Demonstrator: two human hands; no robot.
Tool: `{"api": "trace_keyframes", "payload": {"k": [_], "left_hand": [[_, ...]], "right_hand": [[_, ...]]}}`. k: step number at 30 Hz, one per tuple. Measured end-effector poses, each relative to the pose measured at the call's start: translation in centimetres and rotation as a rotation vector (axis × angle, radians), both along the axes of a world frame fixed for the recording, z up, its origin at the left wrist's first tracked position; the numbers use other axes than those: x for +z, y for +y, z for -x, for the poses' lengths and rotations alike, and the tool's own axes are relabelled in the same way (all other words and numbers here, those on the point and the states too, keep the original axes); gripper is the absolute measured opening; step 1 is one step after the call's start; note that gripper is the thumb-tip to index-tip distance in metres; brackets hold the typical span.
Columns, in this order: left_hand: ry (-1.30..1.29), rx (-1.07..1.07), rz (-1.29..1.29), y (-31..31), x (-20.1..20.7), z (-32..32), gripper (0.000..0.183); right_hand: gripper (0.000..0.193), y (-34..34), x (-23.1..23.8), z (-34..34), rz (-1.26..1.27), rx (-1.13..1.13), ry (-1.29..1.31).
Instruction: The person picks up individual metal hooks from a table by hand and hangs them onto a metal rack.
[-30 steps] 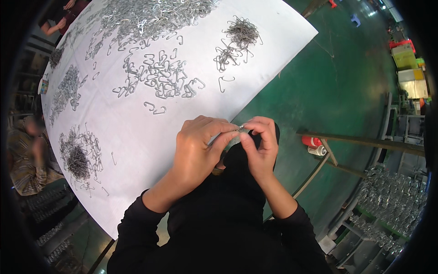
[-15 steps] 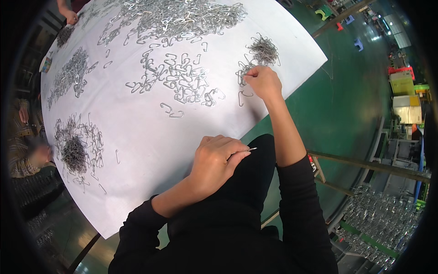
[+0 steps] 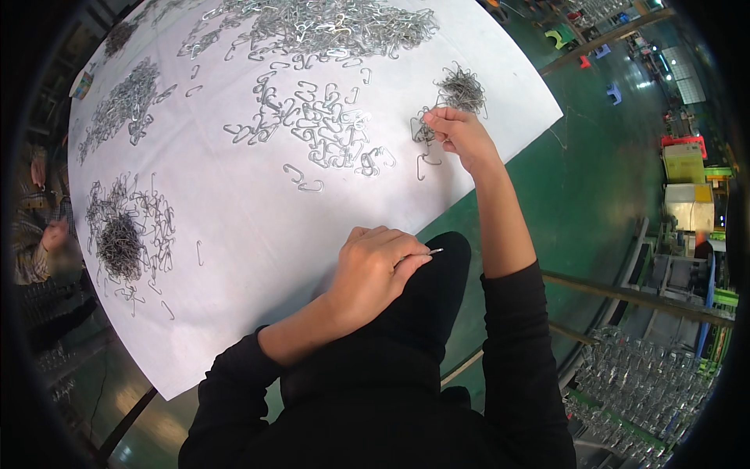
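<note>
My left hand (image 3: 375, 270) is held over my lap near the table's front edge. Its thumb and forefinger pinch a thin silver metal piece (image 3: 436, 252), whose tip alone sticks out; the rest is hidden. Over the right side of the table, my right hand (image 3: 465, 137) has thumb and forefinger together above a few loose wire hooks (image 3: 422, 129). Whatever it may hold is too small to make out. Just beyond it lies a tangled heap of thin wire pieces (image 3: 462, 90). Silver C-shaped metal hooks (image 3: 320, 129) are scattered left of that hand.
A white-covered table (image 3: 250, 234) bears a big pile of silver hooks (image 3: 336, 27) at the far side. More hooks (image 3: 129, 98) and a dark wire heap (image 3: 121, 242) lie on the left. Another person's hand (image 3: 55, 234) shows beyond the left edge. Metal parts (image 3: 641, 383) hang at lower right.
The view has shifted slightly. My right hand has turned a little and its fingers have come up from the loose wire hooks. My left hand keeps its pinch. A person's hand at far left has left view.
</note>
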State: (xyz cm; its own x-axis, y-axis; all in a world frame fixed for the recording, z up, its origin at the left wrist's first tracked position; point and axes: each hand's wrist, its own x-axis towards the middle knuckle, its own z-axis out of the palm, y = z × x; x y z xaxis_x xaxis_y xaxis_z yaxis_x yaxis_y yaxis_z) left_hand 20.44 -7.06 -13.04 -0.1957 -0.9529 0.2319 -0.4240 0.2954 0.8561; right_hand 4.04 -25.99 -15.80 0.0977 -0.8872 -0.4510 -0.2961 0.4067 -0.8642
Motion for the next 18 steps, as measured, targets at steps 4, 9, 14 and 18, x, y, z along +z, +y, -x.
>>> {"api": "trace_keyframes", "payload": {"k": [4,9,14,18], "left_hand": [[-0.004,-0.008,-0.003,0.1,0.0,0.2,0.006],[0.002,-0.016,0.017,0.4,0.0,0.6,0.007],[0.003,-0.009,-0.012,0.8,0.1,0.5,0.007],[0.008,-0.016,-0.021,0.9,0.6,0.6,0.007]], "right_hand": [[0.015,1.2,-0.3,1.4,-0.048,-0.059,-0.007],[0.018,0.2,-4.9,4.9,0.320,-0.083,0.310],[0.019,0.8,-2.4,0.6,0.484,0.107,0.649],[0.025,-0.5,-2.4,-2.9,0.360,0.286,0.909]]}}
